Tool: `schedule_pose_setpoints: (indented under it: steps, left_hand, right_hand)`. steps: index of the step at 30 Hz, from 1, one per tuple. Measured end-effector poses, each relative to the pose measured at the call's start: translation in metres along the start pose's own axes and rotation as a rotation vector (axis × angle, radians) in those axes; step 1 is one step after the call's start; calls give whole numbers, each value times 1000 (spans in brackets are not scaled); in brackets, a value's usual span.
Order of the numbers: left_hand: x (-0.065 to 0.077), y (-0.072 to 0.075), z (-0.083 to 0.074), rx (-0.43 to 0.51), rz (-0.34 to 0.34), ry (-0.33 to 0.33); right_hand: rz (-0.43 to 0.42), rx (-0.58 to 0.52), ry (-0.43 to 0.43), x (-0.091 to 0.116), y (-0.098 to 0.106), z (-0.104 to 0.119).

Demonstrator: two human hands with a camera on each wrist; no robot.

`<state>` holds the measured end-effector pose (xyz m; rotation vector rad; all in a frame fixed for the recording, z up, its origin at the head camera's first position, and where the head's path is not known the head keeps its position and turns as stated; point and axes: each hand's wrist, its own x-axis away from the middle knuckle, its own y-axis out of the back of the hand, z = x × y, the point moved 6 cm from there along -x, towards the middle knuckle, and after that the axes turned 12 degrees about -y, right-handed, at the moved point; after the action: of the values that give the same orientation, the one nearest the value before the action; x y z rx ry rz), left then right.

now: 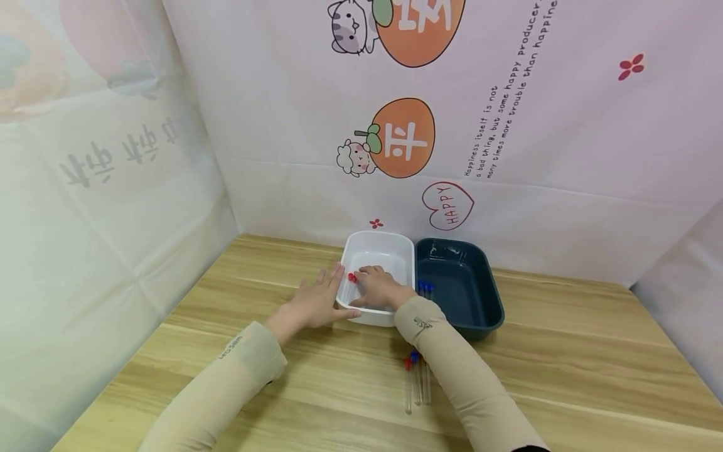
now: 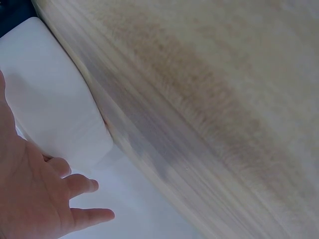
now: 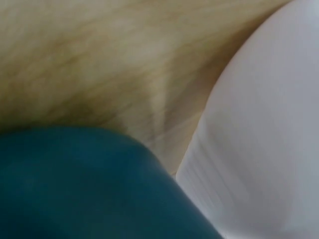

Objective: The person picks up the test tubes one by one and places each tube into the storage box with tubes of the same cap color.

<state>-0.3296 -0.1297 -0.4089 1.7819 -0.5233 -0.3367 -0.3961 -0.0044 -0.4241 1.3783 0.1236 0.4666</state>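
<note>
My left hand (image 1: pixel 317 304) rests against the left side of a white plastic basin (image 1: pixel 380 319), fingers spread and thumb along the front rim. In the left wrist view, the same hand (image 2: pixel 35 199) shows its fingers extended beside the basin's outer wall (image 2: pixel 55 94). My right hand (image 1: pixel 380 289) is down inside the basin, thumb and fingers spread apart. Right at its fingertips lie clear tubes with red caps (image 1: pixel 353 277), partly hidden by the hand. The right wrist view shows only the outer walls of the white basin (image 3: pixel 259 129) and a dark teal basin (image 3: pixel 75 184).
Against the white basin stands the dark teal basin (image 1: pixel 463 276), holding clear tubes with blue caps (image 1: pixel 426 287). On the wooden table (image 1: pixel 316 402) in front lie a red-capped tube (image 1: pixel 408 389), a blue-capped tube (image 1: pixel 417 383) and another clear tube (image 1: pixel 427 386) beside my right sleeve. Printed cloth hangs behind.
</note>
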Motion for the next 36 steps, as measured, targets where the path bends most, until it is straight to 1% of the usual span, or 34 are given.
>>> schedule_pose_setpoints:
  steps: [7, 10, 13, 17, 21, 24, 27, 32, 36]
  left_hand:
    - [1, 1, -1, 8, 0, 1]
    - [0, 2, -3, 6, 0, 0]
    - [0, 1, -4, 6, -2, -2]
    - [1, 1, -3, 14, -6, 3]
    - [1, 0, -3, 15, -8, 6]
    - [0, -2, -1, 11, 0, 5]
    - [-1, -3, -1, 9, 3, 2]
    - [-1, -2, 0, 10, -2, 4]
    - [-2, -1, -1, 27, -7, 5]
  right_hand:
    - [-19, -28, -27, 5, 12, -3]
    - [-28, -71, -32, 7, 19, -7]
    - [-55, -123, -27, 12, 26, -10]
    - [-98, -175, 7, 21, 36, -10]
    - [-125, -218, 15, 30, 48, -9]
    - [-137, -233, 22, 36, 55, -7]
    - [-153, -240, 49, 43, 63, -4]
    - [-196, -275, 92, 59, 79, -2]
    - [-220, -320, 97, 75, 92, -5]
